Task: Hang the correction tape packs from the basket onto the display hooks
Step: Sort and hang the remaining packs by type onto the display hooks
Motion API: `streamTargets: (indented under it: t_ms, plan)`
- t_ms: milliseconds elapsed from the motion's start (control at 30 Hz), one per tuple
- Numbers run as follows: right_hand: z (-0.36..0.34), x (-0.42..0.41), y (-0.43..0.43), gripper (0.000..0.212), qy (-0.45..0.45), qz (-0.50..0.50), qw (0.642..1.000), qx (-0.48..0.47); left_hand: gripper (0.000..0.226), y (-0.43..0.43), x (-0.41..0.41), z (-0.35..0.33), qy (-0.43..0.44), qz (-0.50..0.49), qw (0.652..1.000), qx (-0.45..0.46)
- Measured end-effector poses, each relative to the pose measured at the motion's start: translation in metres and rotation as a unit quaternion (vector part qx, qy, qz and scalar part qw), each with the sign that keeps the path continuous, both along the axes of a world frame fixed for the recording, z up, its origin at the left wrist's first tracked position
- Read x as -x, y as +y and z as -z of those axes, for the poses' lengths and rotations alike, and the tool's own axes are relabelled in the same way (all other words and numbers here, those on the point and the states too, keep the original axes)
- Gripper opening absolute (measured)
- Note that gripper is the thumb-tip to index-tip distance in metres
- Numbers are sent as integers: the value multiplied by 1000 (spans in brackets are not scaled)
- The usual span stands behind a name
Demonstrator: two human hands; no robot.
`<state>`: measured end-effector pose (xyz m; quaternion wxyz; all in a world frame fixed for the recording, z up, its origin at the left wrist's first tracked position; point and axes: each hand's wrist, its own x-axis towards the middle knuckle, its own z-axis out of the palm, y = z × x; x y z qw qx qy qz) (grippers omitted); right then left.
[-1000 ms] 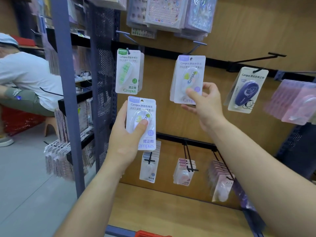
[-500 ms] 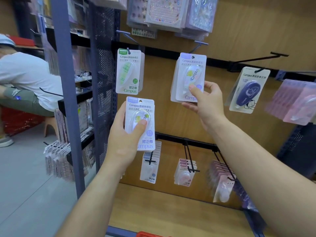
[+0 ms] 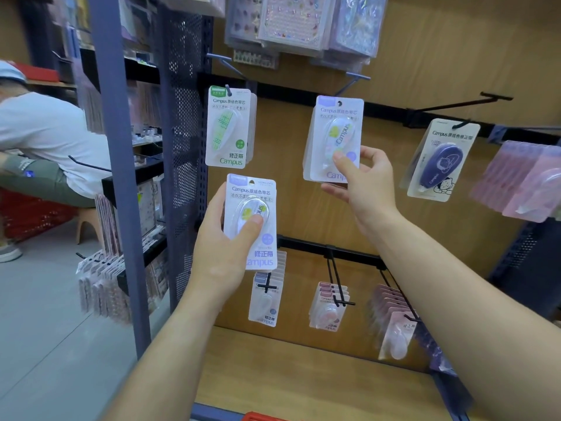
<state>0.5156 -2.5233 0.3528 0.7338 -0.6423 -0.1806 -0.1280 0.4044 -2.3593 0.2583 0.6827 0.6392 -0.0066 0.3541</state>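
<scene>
Pack (image 3: 250, 221) at centre frame, upright, print toward the camera, held out in front of the board. Clasped in left grip (image 3: 221, 250): thumb across the clear blister, fingers curled behind the card from its left edge. Just above, hanging from the top rail: green pack (image 3: 227, 129). Right of that, upper centre: hung pack (image 3: 334, 138), front of a small stack, slightly tilted. Pinched near its lower right corner by right grip (image 3: 364, 183), thumb on the front, fingers curled behind and below. Further right along the same rail: bare hook (image 3: 455, 104) jutting out, then navy pack (image 3: 441, 159) hanging at a slant, then pink packs (image 3: 522, 180) at the right edge. Lower rail, below both grips: three hooks loaded with pale packs (image 3: 329, 308). Wooden shelf (image 3: 303, 375) along the bottom of the frame. Sticker sheets (image 3: 297, 19) across the top. Far left: seated person (image 3: 39, 138) in a white shirt, beyond a perforated blue panel (image 3: 185, 117).
</scene>
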Motion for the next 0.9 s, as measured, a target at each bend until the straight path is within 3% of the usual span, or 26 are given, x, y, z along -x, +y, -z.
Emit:
streamTargets:
  t_ms: [267,700,800,900]
  plan:
    - [-4,-4,4,32,-2,15,1000,-20,52,1,-1,1,1,4,1000,7]
    - [1,-54,14,24,90,51,991,78,52,-3,0,3,5,11,1000,20]
    - [2,-60,18,36,128,58,986,91,51,-5,0,3,11,15,1000,17]
    - [17,-46,17,64,123,147,964,186,54,-6,-1,4,17,17,1000,14]
